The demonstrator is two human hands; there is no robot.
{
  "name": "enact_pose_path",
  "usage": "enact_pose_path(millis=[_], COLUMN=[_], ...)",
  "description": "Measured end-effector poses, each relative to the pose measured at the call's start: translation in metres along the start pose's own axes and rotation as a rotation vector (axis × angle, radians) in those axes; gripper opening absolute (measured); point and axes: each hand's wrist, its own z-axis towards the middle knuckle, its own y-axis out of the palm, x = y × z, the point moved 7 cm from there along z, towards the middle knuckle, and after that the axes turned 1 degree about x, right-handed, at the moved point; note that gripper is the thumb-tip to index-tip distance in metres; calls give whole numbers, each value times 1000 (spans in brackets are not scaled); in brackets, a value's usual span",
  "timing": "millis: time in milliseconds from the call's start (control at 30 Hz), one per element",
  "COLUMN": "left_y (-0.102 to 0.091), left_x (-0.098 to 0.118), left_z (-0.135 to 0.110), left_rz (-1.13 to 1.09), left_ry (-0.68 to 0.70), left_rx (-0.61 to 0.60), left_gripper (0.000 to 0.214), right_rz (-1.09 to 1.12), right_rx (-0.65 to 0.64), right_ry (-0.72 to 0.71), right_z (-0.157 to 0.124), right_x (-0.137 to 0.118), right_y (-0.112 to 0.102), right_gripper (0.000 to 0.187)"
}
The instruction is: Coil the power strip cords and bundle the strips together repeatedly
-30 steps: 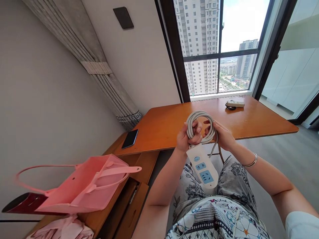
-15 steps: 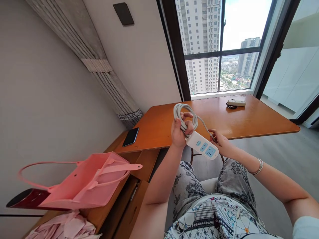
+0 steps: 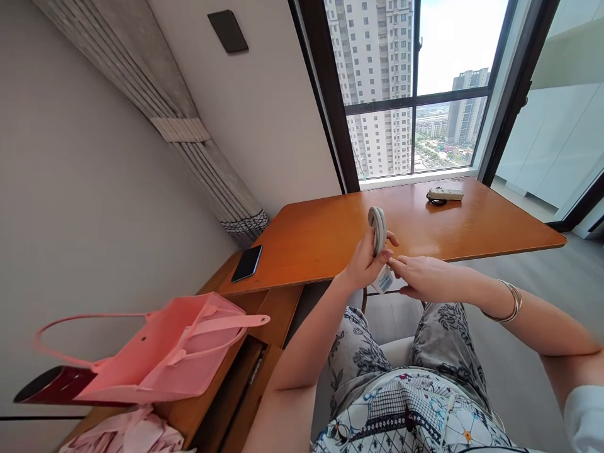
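Observation:
My left hand (image 3: 365,261) is closed around the looped pale grey cable (image 3: 377,229) of a white power strip. The loops stand upright and are seen nearly edge-on above the fingers. Below them, the strip's white body (image 3: 384,280) with light blue sockets is turned away and partly covered by my hands. My right hand (image 3: 422,277) reaches in from the right, its fingertips against the strip and my left fingers. Its thumb lies lower, at the side of the strip. The cable's free end is hidden.
An orange-brown table (image 3: 321,233) extends to the window. On it lie a phone (image 3: 247,263) at the left and another power strip (image 3: 446,194) with a black cord at the far right. A pink bag (image 3: 170,352) and pink cloth (image 3: 127,434) rest on the wooden cabinet to my left.
My left hand has turned, so the cable loops show edge-on and the strip is mostly hidden. My right hand has come left, up against my left fingers.

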Motion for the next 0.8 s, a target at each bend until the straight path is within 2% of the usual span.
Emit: enact_pose_path(millis=[67,133,300,467,567,700,800], left_y=[5,8,7,3,0,3,4], left_x=[5,8,3,-8,-12,-16,-17], left_z=[-3,-4,-5,-6,-6,-8,-10], left_rz=[140,216,246,39,-64,-147,-142], left_ry=[53,91,84,38,6,-44,-60], left_rx=[-87,-134,-110,-27,54,99,105], left_gripper=[32,34,34,31,30,30,29], right_rz=[252,541,1235,1742,1822,1706,1619], right_rx=[-44,-92,-60,-53,50,102,143], right_ry=[-18,6,12,196,208,129,142], right_z=[0,1,5,4,4,6,6], right_x=[1,5,9,11,14,10,11], right_y=[0,3,10,27,31,32,31], right_gripper=[27,21,38,49,51,59,60])
